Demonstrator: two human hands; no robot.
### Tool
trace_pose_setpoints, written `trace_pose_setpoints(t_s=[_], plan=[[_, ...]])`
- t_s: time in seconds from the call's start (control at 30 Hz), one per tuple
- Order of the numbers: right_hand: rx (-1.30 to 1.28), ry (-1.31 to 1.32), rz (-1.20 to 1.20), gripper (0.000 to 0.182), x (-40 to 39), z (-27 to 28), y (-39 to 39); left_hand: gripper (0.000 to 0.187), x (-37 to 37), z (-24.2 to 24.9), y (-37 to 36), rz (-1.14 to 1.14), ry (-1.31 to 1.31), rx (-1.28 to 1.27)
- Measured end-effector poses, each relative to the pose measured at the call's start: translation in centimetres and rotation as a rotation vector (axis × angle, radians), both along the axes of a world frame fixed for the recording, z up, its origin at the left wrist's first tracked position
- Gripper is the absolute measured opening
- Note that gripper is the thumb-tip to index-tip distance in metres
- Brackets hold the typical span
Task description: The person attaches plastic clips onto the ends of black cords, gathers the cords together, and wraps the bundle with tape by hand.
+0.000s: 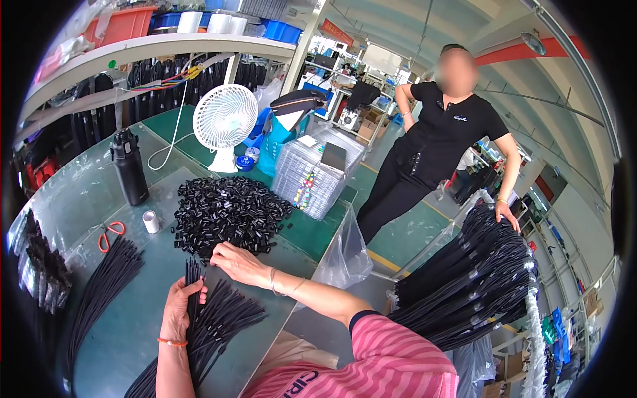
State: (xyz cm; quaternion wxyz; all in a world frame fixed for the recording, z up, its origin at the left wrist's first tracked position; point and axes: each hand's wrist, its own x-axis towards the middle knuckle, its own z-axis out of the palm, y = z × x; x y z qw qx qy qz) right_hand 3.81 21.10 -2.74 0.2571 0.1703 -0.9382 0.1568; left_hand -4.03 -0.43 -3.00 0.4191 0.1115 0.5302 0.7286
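Observation:
My left hand [179,302] is closed around a thin bundle of black cords [193,272], whose ends stick up above the fingers. Just right of these ends, my right hand [235,264] has its fingers pinched at the near edge of a heap of small black pieces [229,212]; whatever is between the fingertips is too small to make out. A larger spread of black cords [229,312] lies beside and under my left hand. Further left on the table rests another bundle of black cords [106,285].
Red-handled scissors [111,236], a white spool [151,222] and a black bottle [129,169] stand or lie left of the heap. Behind it are a white fan [225,119] and stacked clear trays [312,172]. A person [451,132] stands right, touching hanging black cords [471,278].

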Motion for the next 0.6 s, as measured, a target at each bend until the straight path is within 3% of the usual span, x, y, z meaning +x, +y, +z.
trace_pose_setpoints(t_s=[0.07, 0.17, 0.3, 0.47, 0.6], plan=[[-0.038, 0.032, 0.003, 0.016, -0.1, 0.1, -0.5, 0.011, 0.0, 0.1, 0.0, 0.005, 0.003, -0.007], [-0.556, -0.264, -0.014, 0.012, -0.2, 0.3, -1.2, 0.011, 0.0, 0.0, 0.0, 0.003, 0.019, -0.006], [-0.742, -0.390, 0.161, 0.008, 0.0, 1.6, -1.7, 0.011, 0.3, 0.3, 0.1, 0.012, 0.046, -0.031], [-0.778, -0.449, 0.133, 0.011, -0.2, 1.0, -0.7, 0.012, 0.2, 0.4, 0.0, 0.046, -0.014, -0.003], [-1.019, -0.584, 0.056, 0.013, -0.5, 0.0, 0.6, 0.012, 0.2, 0.7, 0.0, 0.048, -0.023, 0.002]])
